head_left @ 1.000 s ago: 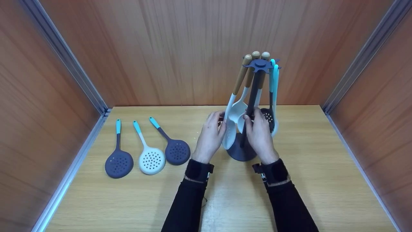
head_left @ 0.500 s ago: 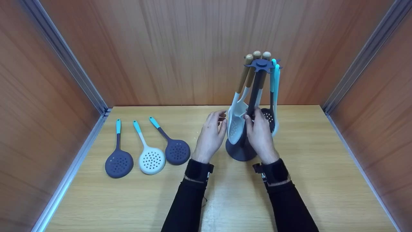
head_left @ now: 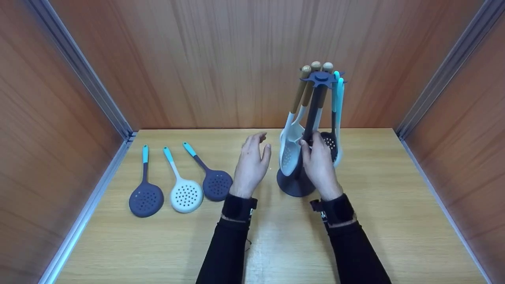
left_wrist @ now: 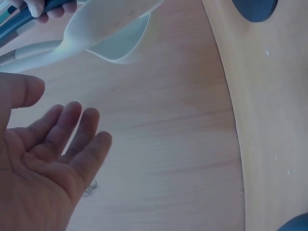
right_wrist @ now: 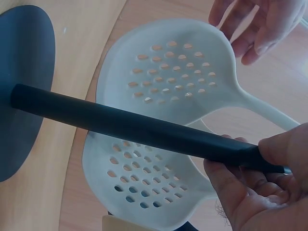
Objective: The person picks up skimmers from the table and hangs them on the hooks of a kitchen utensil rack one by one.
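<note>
A dark utensil stand [head_left: 294, 187] is right of the table's middle, with a round base, upright post and hooked top. My right hand [head_left: 318, 165] grips its post [right_wrist: 134, 127] partway up. Several utensils hang from the hooks. On the left, a white slotted spoon [head_left: 290, 156] with a wooden handle hangs beside other wooden-handled white ones, partly hidden. A dark perforated utensil [head_left: 329, 144] and a pale one with turquoise handles hang at the right, partly behind my right hand. My left hand [head_left: 248, 169] hovers left of the stand, fingers spread loosely, touching nothing.
Three skimmers lie on the table at the left: a dark one [head_left: 146, 199], a white one [head_left: 186, 196] and another dark one [head_left: 217, 184] close to my left wrist. Wooden panels [head_left: 221, 67] wall the table at the back and sides.
The white slotted spoon has swung right, closer to the post, and come out of my left hand's touch. My left hand has drawn back to the left. My right hand stays on the post.
</note>
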A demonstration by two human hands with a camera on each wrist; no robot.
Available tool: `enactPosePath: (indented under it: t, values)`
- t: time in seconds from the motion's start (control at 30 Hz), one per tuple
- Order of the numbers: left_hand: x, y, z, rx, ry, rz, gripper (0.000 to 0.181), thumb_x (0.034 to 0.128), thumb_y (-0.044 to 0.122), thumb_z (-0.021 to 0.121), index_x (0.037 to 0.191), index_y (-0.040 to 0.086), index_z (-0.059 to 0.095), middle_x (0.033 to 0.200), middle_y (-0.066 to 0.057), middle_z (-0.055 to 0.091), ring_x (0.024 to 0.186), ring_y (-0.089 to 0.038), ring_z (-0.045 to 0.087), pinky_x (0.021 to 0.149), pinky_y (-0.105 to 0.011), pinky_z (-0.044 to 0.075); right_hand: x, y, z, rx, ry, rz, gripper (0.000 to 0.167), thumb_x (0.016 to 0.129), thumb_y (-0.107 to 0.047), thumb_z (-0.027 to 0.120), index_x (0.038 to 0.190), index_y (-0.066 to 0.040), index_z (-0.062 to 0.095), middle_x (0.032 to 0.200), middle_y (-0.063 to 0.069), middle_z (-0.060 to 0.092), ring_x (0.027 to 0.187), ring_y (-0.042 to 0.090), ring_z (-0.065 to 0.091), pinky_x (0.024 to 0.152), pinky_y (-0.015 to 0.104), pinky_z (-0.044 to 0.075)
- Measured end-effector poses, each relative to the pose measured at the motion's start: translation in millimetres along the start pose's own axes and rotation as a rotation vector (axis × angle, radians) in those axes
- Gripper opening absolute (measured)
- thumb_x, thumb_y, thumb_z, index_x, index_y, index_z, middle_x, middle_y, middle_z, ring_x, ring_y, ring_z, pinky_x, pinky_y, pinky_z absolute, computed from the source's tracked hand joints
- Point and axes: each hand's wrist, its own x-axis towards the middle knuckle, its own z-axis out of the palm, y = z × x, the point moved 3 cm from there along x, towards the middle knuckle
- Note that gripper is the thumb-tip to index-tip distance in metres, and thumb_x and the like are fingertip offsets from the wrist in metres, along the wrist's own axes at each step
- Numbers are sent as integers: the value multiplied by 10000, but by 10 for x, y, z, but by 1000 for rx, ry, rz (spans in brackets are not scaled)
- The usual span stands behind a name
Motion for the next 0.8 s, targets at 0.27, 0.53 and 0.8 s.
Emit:
enactPosePath:
  t: [0.27, 0.53, 0.8]
  values:
    - [-1, -133, -173, 13, 49, -59, 482, 1175, 244, 568, 1621, 64, 528, 1634, -143, 604, 1566, -334, 550, 1312, -484, 468, -6, -19, -12, -4, 11, -19, 288, 1197, -176, 534, 1422, 4, 554, 1398, 229, 711, 1402, 398, 703, 1136, 573, 610]
    - [-9, -310, -396, 23, 52, -145, 570, 1186, 287, 534, 1697, 55, 436, 1744, -189, 490, 1656, -369, 443, 1374, -504, 382, -5, -18, -7, 1, 2, -12, 285, 1201, -186, 526, 1419, -3, 547, 1412, 225, 701, 1408, 397, 700, 1138, 579, 607]
    - [-14, -526, -621, 26, 32, -223, 635, 1194, 355, 489, 1740, 58, 358, 1794, -201, 413, 1689, -381, 386, 1395, -520, 340, -8, -16, 7, -6, -15, 10, 293, 1207, -209, 515, 1428, -18, 538, 1423, 215, 690, 1418, 393, 694, 1143, 586, 601]
